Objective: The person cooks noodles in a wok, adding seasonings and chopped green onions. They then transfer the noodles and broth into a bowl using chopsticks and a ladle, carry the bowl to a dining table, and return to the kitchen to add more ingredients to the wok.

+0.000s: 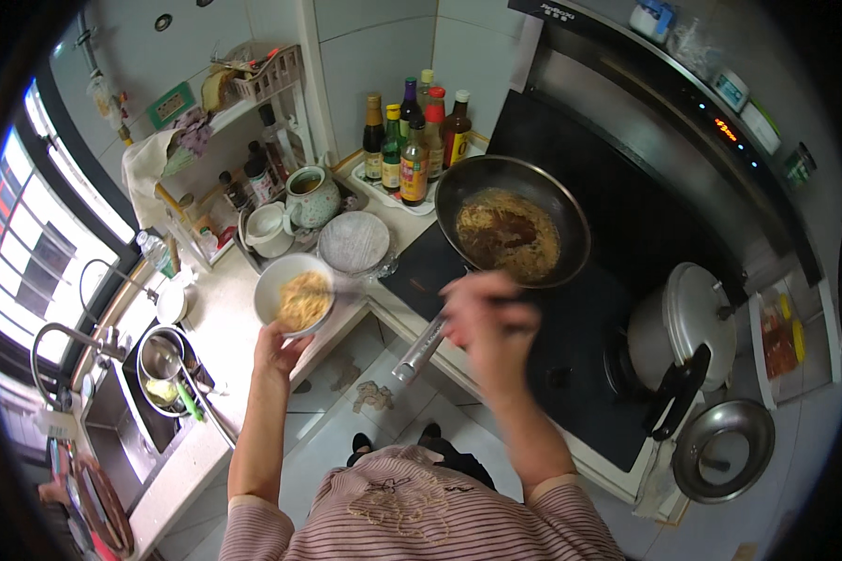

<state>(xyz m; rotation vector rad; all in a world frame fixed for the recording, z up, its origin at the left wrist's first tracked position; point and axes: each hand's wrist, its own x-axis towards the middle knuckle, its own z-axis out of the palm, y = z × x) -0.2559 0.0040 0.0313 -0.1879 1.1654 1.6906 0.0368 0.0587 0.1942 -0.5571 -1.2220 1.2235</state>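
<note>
My left hand (281,350) grips a white bowl (261,298) by its near rim, tilted a little. Crumbly yellow food (304,300) fills part of it. Blurred by motion, my right hand (491,315) is over the inner end of the metal handle (421,350) of a frying pan; whether it touches the handle or holds anything cannot be told. The dark frying pan (568,203) stands on the black cooktop (568,372). Inside lies brown, saucy food (509,235), darker at its centre.
Several sauce bottles (414,168) stand on a white tray behind the pan. A lidded floral teapot (312,200) and a round grey board (354,242) sit left. On the right are a pressure cooker (680,329) and a metal lid (726,449). The sink (123,421) holds pots and a ladle.
</note>
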